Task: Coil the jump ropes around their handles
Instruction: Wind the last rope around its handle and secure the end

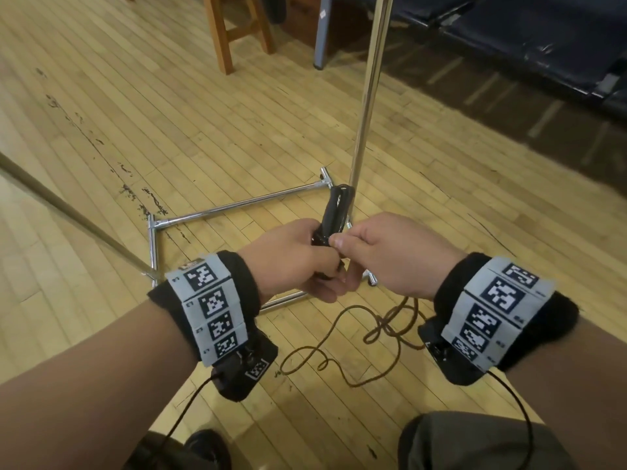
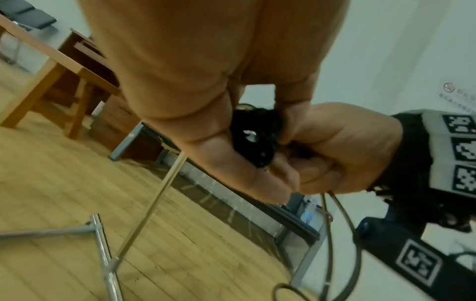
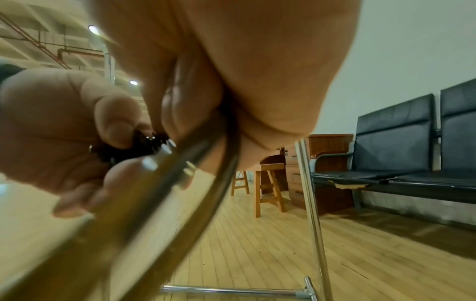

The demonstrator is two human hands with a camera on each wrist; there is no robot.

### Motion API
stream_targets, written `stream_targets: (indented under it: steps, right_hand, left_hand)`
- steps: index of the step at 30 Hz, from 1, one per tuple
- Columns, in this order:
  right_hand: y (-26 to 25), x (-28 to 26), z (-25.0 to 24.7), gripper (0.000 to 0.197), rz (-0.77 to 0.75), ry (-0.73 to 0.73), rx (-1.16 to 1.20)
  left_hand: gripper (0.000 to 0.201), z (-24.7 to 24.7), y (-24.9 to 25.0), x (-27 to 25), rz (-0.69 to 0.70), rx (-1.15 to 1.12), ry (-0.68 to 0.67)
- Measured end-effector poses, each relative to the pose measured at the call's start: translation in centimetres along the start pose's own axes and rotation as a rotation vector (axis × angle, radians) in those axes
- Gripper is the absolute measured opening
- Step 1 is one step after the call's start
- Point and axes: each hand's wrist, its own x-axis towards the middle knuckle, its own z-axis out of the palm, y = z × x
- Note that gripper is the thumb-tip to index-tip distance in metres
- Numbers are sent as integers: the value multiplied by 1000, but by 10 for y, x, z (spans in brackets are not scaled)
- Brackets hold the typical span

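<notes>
Fingers of the left hand (image 1: 288, 259) clamp the black handles (image 1: 334, 212) above the floor; the right hand (image 1: 390, 256) pinches the rope (image 1: 339, 364). Each turn should be laid snug, under steady tension.

handles (image 1: 330, 215) half hidden by hands, rope (image 3: 154, 203) blurred near right wrist

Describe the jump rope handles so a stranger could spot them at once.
Find the chrome rack frame on the wooden floor; both hands meet just above it. The black handles stick up from the left hand, held together. They are the only glossy black sticks there, with brown rope trailing from the right hand to the floor.
</notes>
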Motion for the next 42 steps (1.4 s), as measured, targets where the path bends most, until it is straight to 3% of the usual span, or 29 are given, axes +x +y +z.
stream_targets:
  steps: [7, 10, 15, 18, 21, 24, 28, 30, 33, 35, 39, 42]
  right_hand:
    - [-1, -3, -8, 46, -20, 17, -107]
    - [-2, -6, -9, 40, -12, 3, -130]
    - [-2, -6, -12, 45, -31, -19, 29]
    - [4, -5, -12, 46, -44, -78, 218]
    - [22, -8, -21, 40, -44, -114, 307]
    - [51, -10, -26, 41, 38, -116, 240]
    - [83, 0, -12, 43, 149, -32, 128]
    - [96, 2, -7, 39, 289, -24, -76]
    - [105, 0, -7, 31, 506, -186, -500]
    - [86, 2, -13, 48, 419, -206, -516]
    - [28, 0, -16, 82, 55, -162, -135]
    - [9, -6, -19, 83, 18, -192, -117]
  left_hand:
    - [47, 12, 8, 1, -46, -162, 106]
    - [31, 14, 9, 2, -35, -172, 99]
    - [61, 14, 7, 7, 43, -120, 169]
    - [49, 11, 6, 9, 121, -80, 225]
    - [33, -15, 12, 5, 135, -254, 341]
    - [32, -51, 16, -4, 124, -431, 428]
    - [34, -58, 13, -6, 135, -459, 435]
    - [34, -57, 12, -7, 140, -462, 432]
    - [33, -54, 8, -10, 136, -389, 413]
    - [34, -46, 4, -9, 112, -303, 380]
    - [34, -25, 3, -2, 86, -206, 339]
    - [34, -19, 2, 0, 93, -153, 361]
